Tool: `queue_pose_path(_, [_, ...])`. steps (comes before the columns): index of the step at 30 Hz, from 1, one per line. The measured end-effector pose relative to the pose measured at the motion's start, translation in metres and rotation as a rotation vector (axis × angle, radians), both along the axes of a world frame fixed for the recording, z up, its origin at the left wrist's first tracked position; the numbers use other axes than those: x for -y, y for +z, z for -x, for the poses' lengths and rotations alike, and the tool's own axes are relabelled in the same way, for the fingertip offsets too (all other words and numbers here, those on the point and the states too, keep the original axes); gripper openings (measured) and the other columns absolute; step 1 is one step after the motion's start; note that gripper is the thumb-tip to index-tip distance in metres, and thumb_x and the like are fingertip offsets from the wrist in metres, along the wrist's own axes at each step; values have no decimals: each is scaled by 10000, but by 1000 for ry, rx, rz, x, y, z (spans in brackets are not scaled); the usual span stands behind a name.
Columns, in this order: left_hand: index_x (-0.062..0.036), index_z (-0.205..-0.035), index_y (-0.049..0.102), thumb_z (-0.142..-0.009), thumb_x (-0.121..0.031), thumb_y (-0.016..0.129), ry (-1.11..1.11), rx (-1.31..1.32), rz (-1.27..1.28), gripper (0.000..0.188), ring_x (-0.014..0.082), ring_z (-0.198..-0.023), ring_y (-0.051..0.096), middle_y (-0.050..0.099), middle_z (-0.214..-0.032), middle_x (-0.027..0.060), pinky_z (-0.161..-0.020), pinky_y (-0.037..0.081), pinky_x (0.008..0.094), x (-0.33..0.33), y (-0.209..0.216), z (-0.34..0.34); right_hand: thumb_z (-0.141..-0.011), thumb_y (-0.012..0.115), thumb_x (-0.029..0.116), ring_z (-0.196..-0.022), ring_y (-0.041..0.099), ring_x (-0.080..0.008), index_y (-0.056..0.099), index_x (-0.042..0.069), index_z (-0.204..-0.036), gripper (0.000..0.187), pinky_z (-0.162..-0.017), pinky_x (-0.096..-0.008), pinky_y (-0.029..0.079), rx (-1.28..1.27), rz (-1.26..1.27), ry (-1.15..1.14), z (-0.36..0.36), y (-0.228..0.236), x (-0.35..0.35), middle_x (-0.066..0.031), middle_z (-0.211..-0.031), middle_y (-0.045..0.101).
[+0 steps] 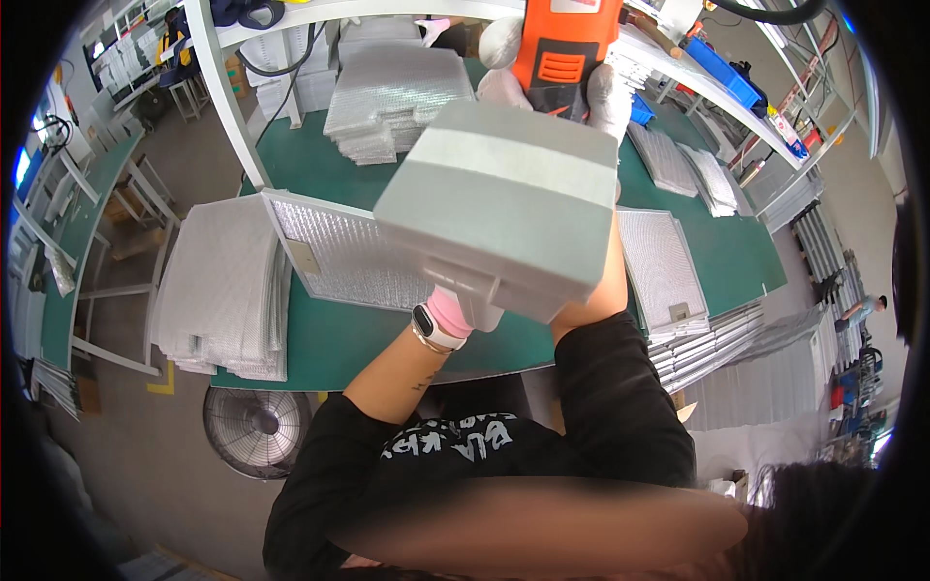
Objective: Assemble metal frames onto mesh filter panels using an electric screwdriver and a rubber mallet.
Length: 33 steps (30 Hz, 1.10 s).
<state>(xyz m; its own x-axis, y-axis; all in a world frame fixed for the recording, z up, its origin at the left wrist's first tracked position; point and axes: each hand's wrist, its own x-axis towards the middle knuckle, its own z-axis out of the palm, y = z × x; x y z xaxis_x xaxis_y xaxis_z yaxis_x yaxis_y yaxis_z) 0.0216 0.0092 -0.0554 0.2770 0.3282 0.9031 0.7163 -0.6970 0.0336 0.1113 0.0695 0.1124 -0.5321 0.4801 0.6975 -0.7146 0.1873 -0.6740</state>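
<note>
At the top centre, an orange-and-black power tool [570,60] is gripped by my right hand [605,97] in a pale glove, with fingers on both of its sides. A large grey block-shaped part [504,194] looms close below the tool's black end. Whether the two are joined I cannot tell. My left hand [448,312] shows only its pink cuff and wrist; the grey block hides the fingers. Beyond that wrist a framed silvery mesh panel [354,247] stands tilted above the green tabletop [339,344], its left edge against a stack of panels.
Mesh panels are stacked at the left [218,281], at the far side [397,97] and at the right [664,261]. A white shelf post [223,92] rises at the far left. A floor fan [257,426] stands below the front edge. Blue bins [722,73] sit on the right shelf.
</note>
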Motion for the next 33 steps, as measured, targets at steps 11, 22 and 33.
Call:
queue_pose_path(11, [-103, -1024, 654, -747, -403, 723, -18, 194, 195, 414, 269, -957, 593, 656, -1018, 44, -807, 412, 425, -7, -12, -8, -838, 601, 623, -563, 505, -104, 518, -71, -1147, 764, -522, -239, 409, 2, -15, -70, 7, 5, 9, -12, -621, 511])
queue_pose_path(22, [-154, -624, 554, -681, -361, 696, -30, 134, -30, 257, 227, -516, 448, 423, -521, 4, -571, 346, 396, 3, 20, -3, -877, 578, 644, -540, 483, -64, 461, -89, -1156, 793, -473, -227, 404, 19, 7, 78, -5, 0, 24, -13, -631, 497])
queue_pose_path(33, [-171, -703, 612, -689, -296, 770, 5, 22, 177, 202, 271, -755, 567, 590, -741, 15, -737, 380, 420, 36, 11, 12, -951, 599, 387, -732, 682, -169, 599, 73, -1097, 346, -598, -289, 570, -260, 196, -632, -43, 51, 13, -98, -921, 684])
